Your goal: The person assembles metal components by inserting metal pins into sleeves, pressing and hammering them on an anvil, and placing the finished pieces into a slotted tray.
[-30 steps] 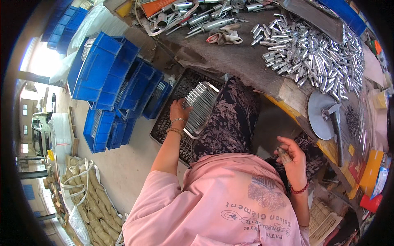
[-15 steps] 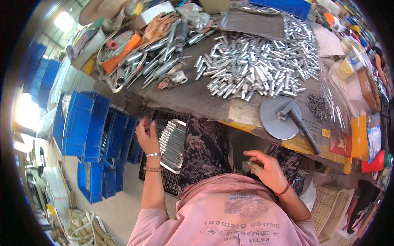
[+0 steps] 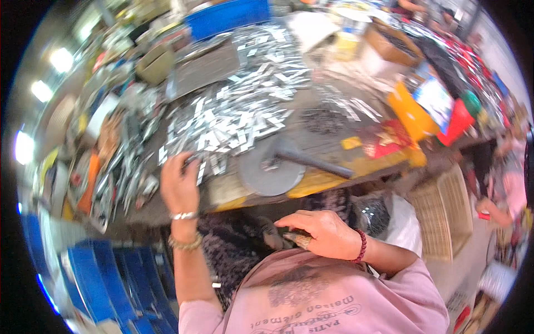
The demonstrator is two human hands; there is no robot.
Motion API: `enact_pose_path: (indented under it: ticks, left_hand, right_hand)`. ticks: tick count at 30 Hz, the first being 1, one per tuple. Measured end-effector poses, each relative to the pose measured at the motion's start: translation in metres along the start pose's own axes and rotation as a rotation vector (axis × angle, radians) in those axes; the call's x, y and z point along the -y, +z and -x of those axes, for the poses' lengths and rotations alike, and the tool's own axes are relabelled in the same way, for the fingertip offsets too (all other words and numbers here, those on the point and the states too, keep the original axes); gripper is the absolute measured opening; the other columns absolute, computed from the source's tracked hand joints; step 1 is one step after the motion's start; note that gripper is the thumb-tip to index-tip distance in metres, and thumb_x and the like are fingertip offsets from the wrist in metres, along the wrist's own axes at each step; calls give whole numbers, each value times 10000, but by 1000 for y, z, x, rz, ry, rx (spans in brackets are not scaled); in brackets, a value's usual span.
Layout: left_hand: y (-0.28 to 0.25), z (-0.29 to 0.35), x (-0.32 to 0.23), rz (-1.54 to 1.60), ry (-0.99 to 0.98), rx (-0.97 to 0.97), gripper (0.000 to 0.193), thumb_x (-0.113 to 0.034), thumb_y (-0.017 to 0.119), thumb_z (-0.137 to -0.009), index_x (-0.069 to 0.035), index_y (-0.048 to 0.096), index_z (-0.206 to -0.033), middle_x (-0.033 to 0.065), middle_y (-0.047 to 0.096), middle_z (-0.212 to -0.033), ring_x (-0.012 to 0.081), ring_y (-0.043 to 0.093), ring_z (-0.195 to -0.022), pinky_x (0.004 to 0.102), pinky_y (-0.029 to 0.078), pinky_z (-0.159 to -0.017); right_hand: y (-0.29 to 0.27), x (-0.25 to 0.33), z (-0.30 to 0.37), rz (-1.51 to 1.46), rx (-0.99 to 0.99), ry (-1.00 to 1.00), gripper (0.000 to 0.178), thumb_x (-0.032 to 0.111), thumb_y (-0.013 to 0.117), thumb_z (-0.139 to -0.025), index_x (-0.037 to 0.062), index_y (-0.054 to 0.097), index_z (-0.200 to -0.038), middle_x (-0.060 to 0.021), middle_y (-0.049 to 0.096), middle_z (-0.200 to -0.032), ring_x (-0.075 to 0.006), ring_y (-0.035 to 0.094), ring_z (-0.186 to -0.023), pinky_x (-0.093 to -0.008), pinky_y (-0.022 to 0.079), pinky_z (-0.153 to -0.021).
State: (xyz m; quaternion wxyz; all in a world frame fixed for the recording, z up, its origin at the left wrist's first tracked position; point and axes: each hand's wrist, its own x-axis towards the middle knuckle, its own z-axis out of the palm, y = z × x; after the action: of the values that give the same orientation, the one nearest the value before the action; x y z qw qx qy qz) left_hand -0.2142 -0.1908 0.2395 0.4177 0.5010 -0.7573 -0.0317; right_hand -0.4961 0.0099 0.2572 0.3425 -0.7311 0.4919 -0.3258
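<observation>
My left hand [image 3: 179, 181] is at the near left edge of a pile of short silver metal tubes [image 3: 233, 106] on the workbench. Its fingers reach toward the nearest pieces, thumb apart, though motion blurs them; I see nothing held. My right hand [image 3: 325, 234] hovers above my lap, before the bench edge. Its fingers curl round a small, dull greenish-brown thing [image 3: 297, 239], mostly hidden, whose kind I cannot make out. Between the hands, farther out, a round grey metal disc [image 3: 253, 178] lies on the bench with a dark-handled hammer [image 3: 320, 162] resting across it.
A dark tray [image 3: 206, 68] and a blue bin [image 3: 228, 18] stand behind the pile. Tools and an orange-handled item [image 3: 89, 181] clutter the left. Stacked blue bins [image 3: 105, 278] stand lower left. A wicker-like basket [image 3: 445, 214] is at right, near another person [image 3: 509, 181].
My view has swung right. My left hand has moved from beside the rack of metal rods at my left knee up to the tube pile. My right hand stays curled over my lap.
</observation>
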Motion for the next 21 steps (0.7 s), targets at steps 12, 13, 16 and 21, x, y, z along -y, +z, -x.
enact_pose_path:
  ticks: [12, 13, 16, 21]
  left_hand:
    - [-28, 6, -67, 279, 7, 220, 222, 11, 749, -925, -22, 765, -1144, 94, 747, -1055, 213, 690, -926, 319, 540, -828]
    - [-27, 8, -76, 242, 109, 243, 254, 10, 755, -908, -37, 766, -1158, 106, 742, -1060, 249, 695, -931, 341, 547, -838]
    - [-20, 10, -97, 154, 284, 301, 318, 8, 765, -877, -68, 764, -1186, 125, 729, -1054, 309, 696, -943, 382, 556, -845]
    - [-4, 14, -121, 193, 425, 395, 360, 21, 777, -847, -70, 764, -1195, 115, 712, -995, 315, 680, -936, 393, 546, -808]
  right_hand:
    - [-182, -101, -12, 639, -720, 325, 188, 102, 716, -874, 78, 753, -1058, -136, 751, -1127, -353, 720, -1055, -449, 584, -908]
    - [-192, -115, -17, 639, -721, 321, 188, 102, 716, -874, 78, 753, -1058, -136, 751, -1127, -353, 720, -1055, -449, 584, -908]
    - [-213, -141, -37, 838, -709, 391, 244, 72, 704, -865, 78, 772, -1100, -148, 757, -1082, -344, 736, -1040, -451, 577, -900]
    - [-230, -151, -54, 1023, -371, 625, 339, 86, 678, -844, 99, 762, -1173, -193, 765, -1067, -397, 727, -1068, -508, 562, -919]
